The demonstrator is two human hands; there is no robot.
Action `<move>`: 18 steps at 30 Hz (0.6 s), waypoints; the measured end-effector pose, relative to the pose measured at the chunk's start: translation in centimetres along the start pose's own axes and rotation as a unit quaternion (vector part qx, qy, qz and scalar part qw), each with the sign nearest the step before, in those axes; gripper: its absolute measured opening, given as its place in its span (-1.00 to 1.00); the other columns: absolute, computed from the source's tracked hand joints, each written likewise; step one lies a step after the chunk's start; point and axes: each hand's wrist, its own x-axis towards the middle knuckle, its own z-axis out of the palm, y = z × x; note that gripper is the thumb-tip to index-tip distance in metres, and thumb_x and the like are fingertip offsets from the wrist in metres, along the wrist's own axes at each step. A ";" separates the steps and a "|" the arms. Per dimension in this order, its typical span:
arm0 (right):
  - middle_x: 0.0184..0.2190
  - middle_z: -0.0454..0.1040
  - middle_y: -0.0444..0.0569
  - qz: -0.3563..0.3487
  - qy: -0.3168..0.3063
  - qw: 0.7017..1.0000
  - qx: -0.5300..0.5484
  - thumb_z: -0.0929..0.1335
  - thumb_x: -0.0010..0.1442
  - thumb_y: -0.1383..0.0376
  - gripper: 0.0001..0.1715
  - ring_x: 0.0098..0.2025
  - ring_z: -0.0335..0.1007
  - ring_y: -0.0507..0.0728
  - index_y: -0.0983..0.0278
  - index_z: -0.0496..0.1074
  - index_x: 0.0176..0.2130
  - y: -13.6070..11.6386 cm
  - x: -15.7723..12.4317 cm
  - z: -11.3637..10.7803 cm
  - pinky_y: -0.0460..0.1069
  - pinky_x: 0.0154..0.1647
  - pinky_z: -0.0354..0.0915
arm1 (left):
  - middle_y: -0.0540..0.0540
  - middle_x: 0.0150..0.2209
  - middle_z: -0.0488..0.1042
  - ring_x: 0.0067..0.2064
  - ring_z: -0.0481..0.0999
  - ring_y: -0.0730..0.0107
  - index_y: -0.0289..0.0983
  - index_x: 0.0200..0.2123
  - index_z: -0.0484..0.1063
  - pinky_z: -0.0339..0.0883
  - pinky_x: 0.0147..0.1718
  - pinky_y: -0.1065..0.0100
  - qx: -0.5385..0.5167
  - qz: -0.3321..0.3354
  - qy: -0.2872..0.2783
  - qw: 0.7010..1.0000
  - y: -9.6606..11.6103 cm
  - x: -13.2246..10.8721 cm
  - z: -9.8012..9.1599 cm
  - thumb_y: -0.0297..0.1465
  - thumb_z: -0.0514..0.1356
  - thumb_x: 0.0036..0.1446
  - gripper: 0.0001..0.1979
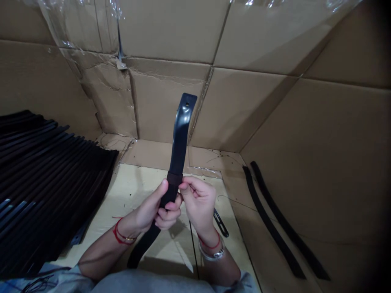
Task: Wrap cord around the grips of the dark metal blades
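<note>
A long, curved black strip with a glossy face and a small hole near its top end stands up before me. My left hand is closed around it, the thumb pressed flat along one side. Just above that thumb, a dark brown band wraps the strip. With thumb and forefinger together, my right hand pinches at the band's right edge; anything finer between the fingertips is too small to make out. The strip's lower end slants down behind my left wrist.
Many black strips lie stacked at the left. Two curved black strips rest on the right. Beside my right wrist is a slim black slotted tool on the pale board. Cardboard walls enclose the space; loose threads lie about.
</note>
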 end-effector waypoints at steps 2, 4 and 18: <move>-0.78 0.39 -0.16 -0.017 0.028 0.999 -0.021 0.43 0.14 0.10 -0.68 -0.79 0.30 0.03 0.25 0.43 -0.49 -0.1 -0.1 0.2 -0.13 -0.80 0.13 | 0.24 -0.71 -0.15 -0.73 -0.29 0.68 -0.22 -0.55 0.09 -0.34 -0.79 0.54 0.021 0.011 0.008 1.000 -0.2 0.0 0.1 0.20 -0.04 0.09 -0.41; -0.78 0.38 -0.16 -0.019 0.029 0.999 -0.034 0.43 0.12 0.07 -0.66 -0.80 0.28 0.03 0.25 0.42 -0.51 -0.2 -0.1 0.2 -0.12 -0.80 0.14 | 0.24 -0.71 -0.15 -0.74 -0.29 0.68 -0.22 -0.55 0.09 -0.33 -0.80 0.54 0.024 0.005 0.007 1.000 -0.1 0.1 0.0 0.20 -0.05 0.10 -0.41; -0.74 0.01 -0.33 0.154 -0.181 0.965 0.111 0.45 0.00 -0.11 -0.46 -0.71 -0.25 -0.13 0.32 0.40 -0.50 1.3 1.6 -1.4 -0.15 -0.73 -0.25 | 0.09 -0.80 0.07 -0.81 0.13 0.53 -0.30 -0.63 0.30 0.02 -0.84 0.47 0.054 -0.127 -0.026 0.990 1.1 0.2 -2.3 0.31 -0.22 0.01 -0.20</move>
